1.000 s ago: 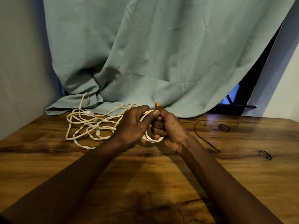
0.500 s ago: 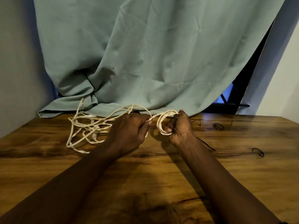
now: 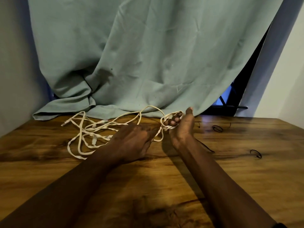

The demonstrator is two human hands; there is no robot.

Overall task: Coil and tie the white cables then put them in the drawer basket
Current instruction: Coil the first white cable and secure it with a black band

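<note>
A tangle of white cables (image 3: 92, 130) lies on the wooden table (image 3: 164, 178) at the back left, by the curtain hem. One strand rises in an arc and runs to a small coil (image 3: 169, 122) wound round the curled fingers of my right hand (image 3: 181, 129), whose thumb points up. My left hand (image 3: 131, 142) sits just left of it, back up, and its fingertips pinch the strand that leads down from the coil. No drawer basket is in view.
A teal curtain (image 3: 148, 63) hangs behind the table and drapes onto its back edge. Two black elastic loops (image 3: 217, 128) (image 3: 255, 153) and a thin black cord (image 3: 207, 147) lie on the right side. Walls stand at left and right.
My hands have drawn apart. The right hand moved right and back with the coil on its fingers, and the left hand slid down along the strand. The loose tangle shifted slightly.
</note>
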